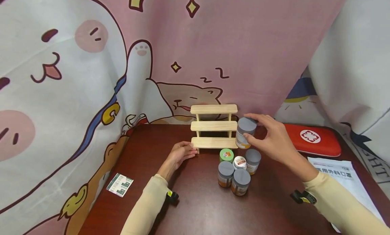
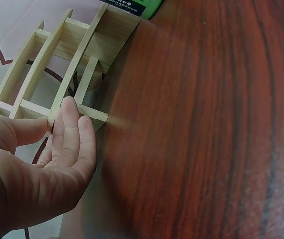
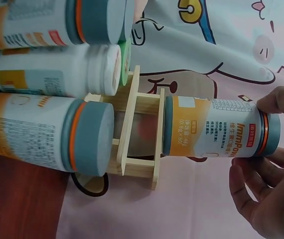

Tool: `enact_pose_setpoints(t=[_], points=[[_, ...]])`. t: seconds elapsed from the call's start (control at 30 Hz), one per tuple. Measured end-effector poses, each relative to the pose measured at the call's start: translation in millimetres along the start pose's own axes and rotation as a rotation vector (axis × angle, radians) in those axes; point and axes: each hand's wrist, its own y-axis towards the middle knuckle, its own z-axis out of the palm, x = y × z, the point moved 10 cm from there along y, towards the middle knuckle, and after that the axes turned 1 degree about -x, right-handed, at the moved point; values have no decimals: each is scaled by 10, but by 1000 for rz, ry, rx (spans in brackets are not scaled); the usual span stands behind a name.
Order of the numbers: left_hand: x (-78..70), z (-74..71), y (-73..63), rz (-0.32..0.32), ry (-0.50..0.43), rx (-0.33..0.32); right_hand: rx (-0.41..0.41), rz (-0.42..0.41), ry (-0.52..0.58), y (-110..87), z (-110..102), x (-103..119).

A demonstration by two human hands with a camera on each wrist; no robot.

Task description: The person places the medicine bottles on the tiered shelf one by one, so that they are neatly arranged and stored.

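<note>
A small three-tier wooden shelf (image 1: pixel 214 125) stands at the back of the table. With thumb and fingers, my left hand (image 1: pixel 181 152) pinches the left end of its lowest plank, as the left wrist view also shows. My right hand (image 1: pixel 272 137) grips a supplement bottle (image 3: pixel 214 127) by its grey lid, thumb on one side and fingers on the other. That bottle is upright, off the table at the shelf's right end. In front of the shelf stand several more bottles: a green-lidded one (image 1: pixel 226 155), a small white one (image 1: pixel 240 162) and grey-lidded ones (image 1: pixel 240 182).
A red zip case (image 1: pixel 313 139) lies at the back right, with a white face-mask packet (image 1: pixel 344 181) in front of it. To the left is a small printed card (image 1: pixel 120 185). A cartoon-print curtain (image 1: pixel 243 42) hangs right behind the table.
</note>
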Motion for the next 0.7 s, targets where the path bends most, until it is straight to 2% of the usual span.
enact_pose_setpoints(t=[0.2,0.37,0.57,0.7], points=[[1,6,1,-3,-1,8,19,-11,71,220,142,-35],[-15,11,-10,-5,9,9,98,14,118,399,332,-3],[-16,12,-24,1,-3,5,207,105,132,619,578,-3],[-11,5,-26,-1,-10,2,267,193,231,735,752,-94]])
